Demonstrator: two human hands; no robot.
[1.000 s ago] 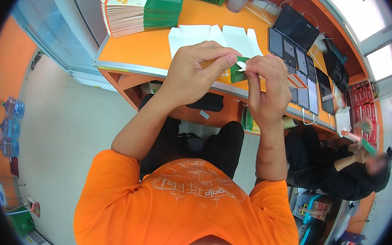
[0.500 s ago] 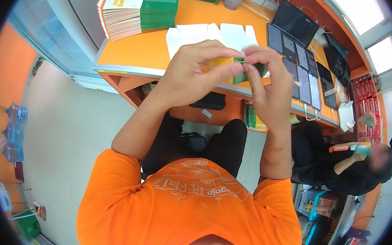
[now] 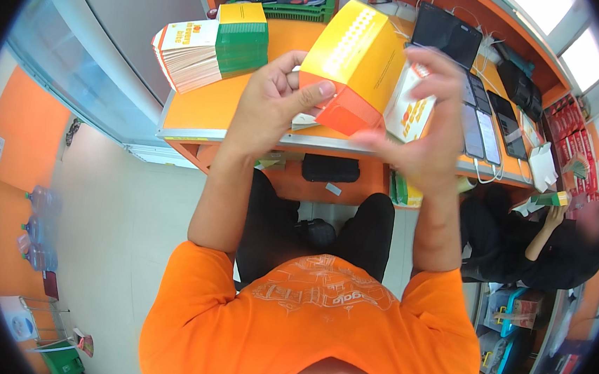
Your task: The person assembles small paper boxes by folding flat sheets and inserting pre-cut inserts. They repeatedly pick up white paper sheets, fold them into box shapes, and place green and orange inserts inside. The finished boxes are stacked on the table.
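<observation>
A yellow and orange carton (image 3: 359, 51) is tilted up above the desk, its body squared out. My left hand (image 3: 271, 100) grips its lower left corner, with the thumb pressed on the orange end. My right hand (image 3: 431, 120) is blurred by motion beside the carton's right side, its thumb and fingers spread apart. A white printed panel (image 3: 408, 107) shows between the carton's yellow face and my right fingers; I cannot tell whether it belongs to the same carton. To the left on the desk lies a stack of flat folded cartons (image 3: 241, 47), green, yellow and white.
Several phones (image 3: 483, 131) with cables lie on the desk at right, below a dark screen (image 3: 446, 35). A green basket (image 3: 296, 9) of tools stands at the back. A black case (image 3: 330, 168) sits under the desk. At right, a person (image 3: 555, 242) holds a green and yellow carton.
The carton, earlier low and largely hidden between both hands, is now raised and squared out in my left hand. My right hand has come off its pinch and moved right, fingers spread.
</observation>
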